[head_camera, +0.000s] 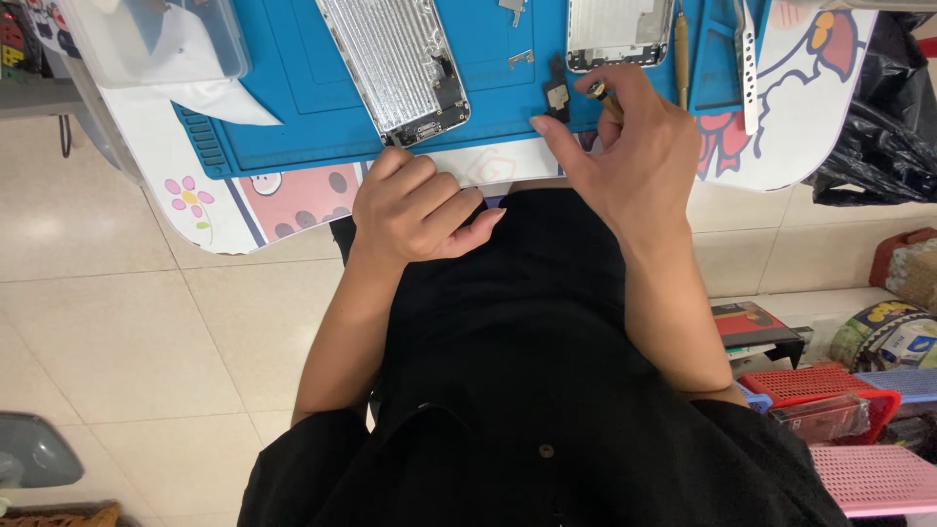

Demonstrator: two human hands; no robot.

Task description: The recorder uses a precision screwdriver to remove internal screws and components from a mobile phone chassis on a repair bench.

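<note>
Both hands are resting at the near edge of the surface [781, 146]: the left hand [422, 207] is curling shut on nothing, and the right hand [625, 146] is pinching a small dark metal part [597, 93] in its fingertips. Just past the left hand, an opened phone shell [398, 63] is lying on the blue mat [293, 98]. It is looking silver and shiny, with its long side pointing away and a bit left.

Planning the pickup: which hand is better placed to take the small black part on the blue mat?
Right hand: its fingertips sit beside the small black part. The left hand rests curled at the table edge.
</note>
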